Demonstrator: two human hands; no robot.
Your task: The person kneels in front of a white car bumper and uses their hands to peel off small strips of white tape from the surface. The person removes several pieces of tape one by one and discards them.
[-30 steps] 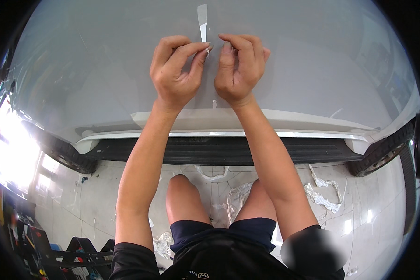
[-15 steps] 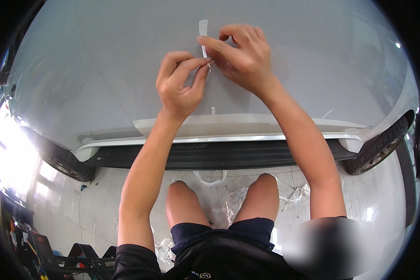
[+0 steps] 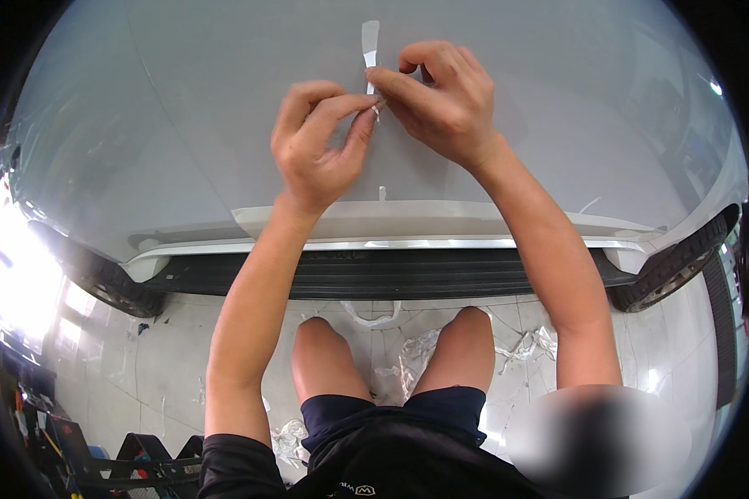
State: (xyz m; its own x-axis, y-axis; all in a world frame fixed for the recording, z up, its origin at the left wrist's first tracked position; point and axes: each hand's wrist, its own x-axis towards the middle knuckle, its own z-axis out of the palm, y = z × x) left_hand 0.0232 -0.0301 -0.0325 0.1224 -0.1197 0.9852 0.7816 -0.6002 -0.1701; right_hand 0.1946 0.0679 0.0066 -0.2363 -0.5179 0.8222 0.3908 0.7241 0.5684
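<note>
A narrow white strip like tape [image 3: 370, 37] lies against the grey side panel of a vehicle [image 3: 225, 108]. My left hand [image 3: 312, 154] pinches the strip's lower end between thumb and forefinger, where a small crumpled bit sticks out below the fingertips. Just above and to the right, my right hand [image 3: 453, 104] has its fingers curled, with a fingertip pressed on the middle of the strip. Its thumb tip is partly hidden close to the left fingertips, so I cannot tell how firmly it grips.
Below the hands, a pale band [image 3: 358, 218] runs along the panel, with a small white tab [image 3: 382, 193] above it. A black side step [image 3: 349, 276] spans between two wheels. Crumpled clear film [image 3: 418, 358] lies on the tiled floor, and a black rack [image 3: 141, 466] stands lower left.
Both hands have shifted slightly up, the right one also to the right. More of the white strip shows above my right fingertip. The pinch of my left hand is unchanged.
</note>
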